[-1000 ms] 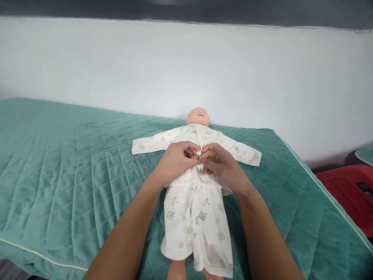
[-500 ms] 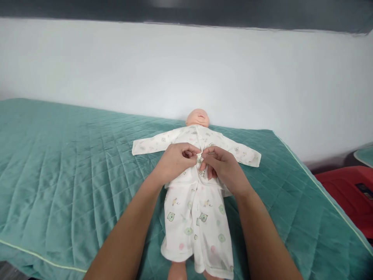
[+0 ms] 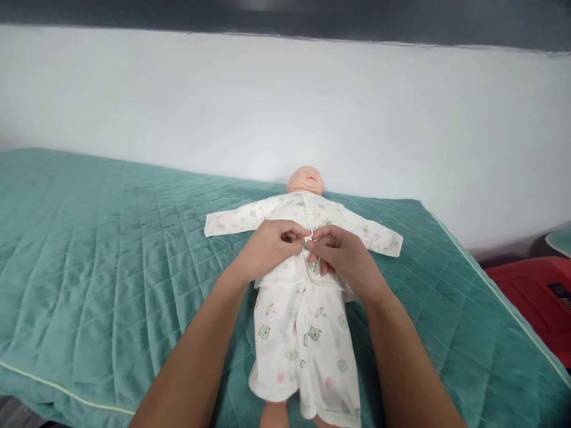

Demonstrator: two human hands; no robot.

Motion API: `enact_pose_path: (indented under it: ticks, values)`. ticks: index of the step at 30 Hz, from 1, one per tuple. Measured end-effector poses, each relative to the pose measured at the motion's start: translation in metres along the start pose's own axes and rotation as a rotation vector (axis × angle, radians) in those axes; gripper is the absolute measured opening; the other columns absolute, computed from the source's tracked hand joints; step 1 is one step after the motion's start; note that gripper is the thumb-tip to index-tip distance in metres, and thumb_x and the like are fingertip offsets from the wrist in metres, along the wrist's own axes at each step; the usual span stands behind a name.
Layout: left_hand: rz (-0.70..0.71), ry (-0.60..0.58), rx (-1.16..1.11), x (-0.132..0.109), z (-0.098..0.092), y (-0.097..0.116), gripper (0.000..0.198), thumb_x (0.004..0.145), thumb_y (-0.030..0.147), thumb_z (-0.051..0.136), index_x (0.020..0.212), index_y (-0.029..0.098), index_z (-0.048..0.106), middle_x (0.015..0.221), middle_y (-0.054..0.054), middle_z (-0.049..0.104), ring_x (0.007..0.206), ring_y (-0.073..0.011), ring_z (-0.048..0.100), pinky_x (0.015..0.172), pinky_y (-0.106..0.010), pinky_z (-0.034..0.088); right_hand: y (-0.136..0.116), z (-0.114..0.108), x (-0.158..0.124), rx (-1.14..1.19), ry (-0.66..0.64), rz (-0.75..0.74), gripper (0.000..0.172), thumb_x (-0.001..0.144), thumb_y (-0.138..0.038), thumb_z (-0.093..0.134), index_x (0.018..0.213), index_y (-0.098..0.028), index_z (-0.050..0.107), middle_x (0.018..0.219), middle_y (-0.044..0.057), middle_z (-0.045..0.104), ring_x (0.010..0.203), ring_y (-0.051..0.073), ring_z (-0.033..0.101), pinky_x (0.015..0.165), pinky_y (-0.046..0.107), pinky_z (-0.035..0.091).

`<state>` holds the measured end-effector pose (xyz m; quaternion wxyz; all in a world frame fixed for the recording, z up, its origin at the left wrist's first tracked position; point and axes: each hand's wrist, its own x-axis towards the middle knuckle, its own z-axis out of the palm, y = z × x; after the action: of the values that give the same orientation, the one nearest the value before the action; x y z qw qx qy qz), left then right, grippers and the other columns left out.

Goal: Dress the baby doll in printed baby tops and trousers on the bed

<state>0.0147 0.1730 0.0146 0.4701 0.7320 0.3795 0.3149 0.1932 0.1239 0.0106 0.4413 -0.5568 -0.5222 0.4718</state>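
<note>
A baby doll point(image 3: 306, 179) lies on its back, head toward the wall. It wears a white printed shirt point(image 3: 285, 208) with both sleeves spread out, and matching white trousers point(image 3: 307, 345). My left hand point(image 3: 279, 246) pinches the shirt's front edge at the belly, thumb against forefinger. Just beside it, my right hand point(image 3: 341, 252) pinches the other side of the same front opening, its lower fingers curled. The fingertips nearly meet, and the small fastening between them is too small to make out. The doll's lower legs point(image 3: 274, 414) stick out below the trousers.
The doll lies on a green quilted cover point(image 3: 111, 267) with pale piping along its edge. Behind it rises a white wall point(image 3: 223, 107) with a dark band on top. At the right, beyond the cover's edge, is a red plastic object point(image 3: 535, 291).
My right fingers have shifted slightly, with the thumb closer to my left fingertips at the shirt front. Both hands keep hold of the shirt. The whole view has moved a little.
</note>
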Motion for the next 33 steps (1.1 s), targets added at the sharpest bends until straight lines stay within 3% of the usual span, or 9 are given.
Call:
enact_pose_path:
  ticks: [9, 27, 33]
  values:
    - [-0.026, -0.015, -0.008, -0.0002, -0.0015, 0.0019, 0.018, 0.08, 0.024, 0.061, 0.091, 0.02, 0.074, 0.088, -0.002, 0.074, 0.081, -0.0163, 0.064, 0.071, -0.027, 0.046, 0.0047, 0.0002, 0.0013, 0.008, 0.008, -0.021, 0.028, 0.081, -0.045, 0.074, 0.087, -0.02, 0.063, 0.065, 0.0, 0.071, 0.044, 0.009, 0.051, 0.044, 0.024, 0.032]
    - [-0.044, 0.065, -0.076, 0.0035, 0.0062, -0.0029, 0.025, 0.078, 0.024, 0.058, 0.103, 0.022, 0.064, 0.076, 0.002, 0.064, 0.071, -0.0136, 0.057, 0.067, -0.026, 0.043, 0.0049, -0.0006, 0.0023, 0.057, -0.02, -0.013, 0.024, 0.08, -0.041, 0.075, 0.087, -0.021, 0.064, 0.063, 0.0, 0.069, 0.044, 0.009, 0.051, 0.044, 0.024, 0.032]
    - [-0.039, 0.004, -0.05, 0.0006, 0.0024, -0.0003, 0.023, 0.079, 0.022, 0.056, 0.102, 0.023, 0.061, 0.067, 0.005, 0.057, 0.064, -0.012, 0.051, 0.061, -0.025, 0.038, 0.0065, -0.0032, 0.0027, 0.095, -0.039, -0.035, 0.016, 0.084, -0.034, 0.07, 0.087, -0.02, 0.063, 0.063, -0.001, 0.067, 0.045, 0.009, 0.05, 0.044, 0.023, 0.03]
